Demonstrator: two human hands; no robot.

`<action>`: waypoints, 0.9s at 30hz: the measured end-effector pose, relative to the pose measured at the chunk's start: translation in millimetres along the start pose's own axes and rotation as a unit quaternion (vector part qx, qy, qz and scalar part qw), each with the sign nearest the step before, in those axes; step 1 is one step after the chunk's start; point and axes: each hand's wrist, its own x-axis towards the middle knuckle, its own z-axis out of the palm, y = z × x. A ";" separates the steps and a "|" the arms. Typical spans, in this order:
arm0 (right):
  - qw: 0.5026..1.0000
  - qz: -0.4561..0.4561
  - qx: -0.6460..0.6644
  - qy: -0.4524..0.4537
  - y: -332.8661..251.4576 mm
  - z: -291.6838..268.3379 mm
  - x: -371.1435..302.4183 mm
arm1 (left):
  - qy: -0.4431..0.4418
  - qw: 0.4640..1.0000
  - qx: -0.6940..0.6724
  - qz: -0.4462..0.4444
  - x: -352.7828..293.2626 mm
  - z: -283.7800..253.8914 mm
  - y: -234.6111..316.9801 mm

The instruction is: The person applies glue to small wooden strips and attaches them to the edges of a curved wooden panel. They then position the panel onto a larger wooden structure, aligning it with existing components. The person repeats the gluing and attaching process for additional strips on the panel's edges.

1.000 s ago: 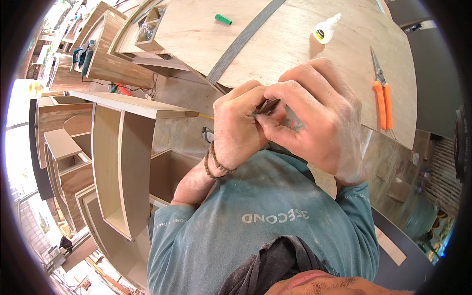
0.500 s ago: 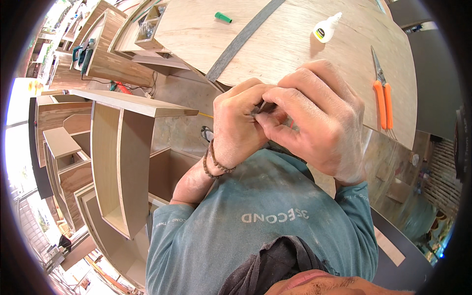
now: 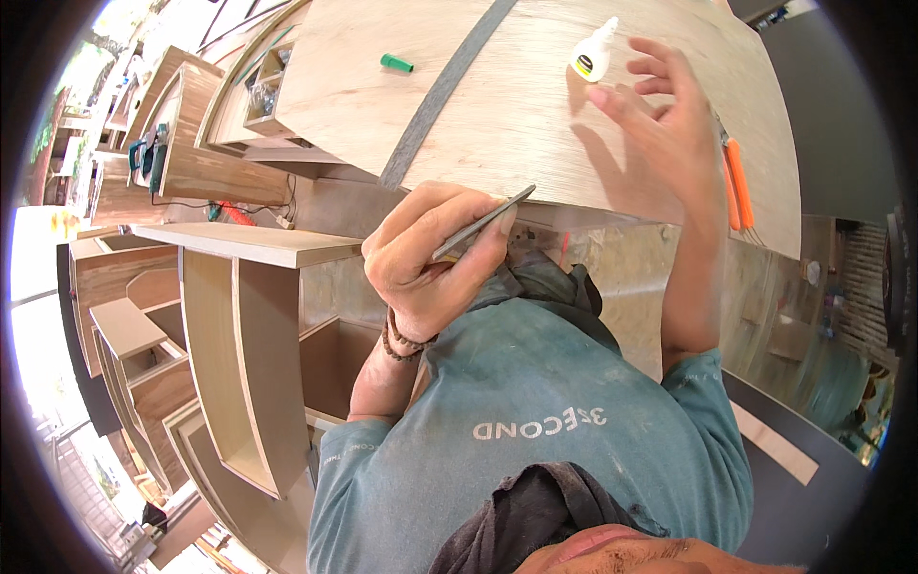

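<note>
My left hand is closed on a thin, flat, dark grey strip piece, pinched between thumb and fingers near the table's front edge. My right hand is over the plywood tabletop with fingers apart and nothing in it. Its thumb and fingertips are close beside a small white squeeze bottle with a pointed nozzle and a dark and yellow label. Partly behind my right wrist lie orange-handled snips. A green nozzle cap sits farther left on the wood.
A long grey strip lies across the plywood tabletop. At its left end stands a divided wooden box with small items. Unfinished cabinet frames fill the left side, close to my left arm. A power tool rests beyond them.
My hands have come apart. The right one has moved forward to the white bottle and opened, while the left has drawn slightly left and lower, keeping the grey strip piece, which now shows clearly.
</note>
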 end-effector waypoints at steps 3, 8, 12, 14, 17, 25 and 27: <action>1.000 -0.006 0.002 -0.022 4.5 9.0 7.8 | 0.005 0.999 -0.007 0.045 1.2 2.3 -4.5; 0.998 -0.038 -0.025 -0.042 22.3 20.8 19.0 | 0.009 0.998 -0.012 0.067 0.8 4.1 -7.9; 0.999 -0.020 -0.026 -0.025 11.6 21.5 16.6 | -0.002 0.996 -0.014 0.087 2.1 4.7 -9.4; 0.999 -0.003 -0.041 -0.007 -5.9 14.8 10.6 | -0.006 0.995 -0.005 0.101 3.7 3.5 -9.6; 0.990 -0.063 0.121 0.020 -8.0 2.6 -2.9 | -0.011 0.993 0.009 0.116 6.9 2.2 -8.5; 0.946 -0.313 0.011 -0.086 -34.4 -59.3 -44.5 | -0.008 0.993 0.010 0.116 9.8 -0.8 -4.9; 0.936 -0.341 -0.019 -0.091 -35.2 -63.1 -45.5 | -0.004 0.993 0.008 0.114 10.1 0.9 -4.1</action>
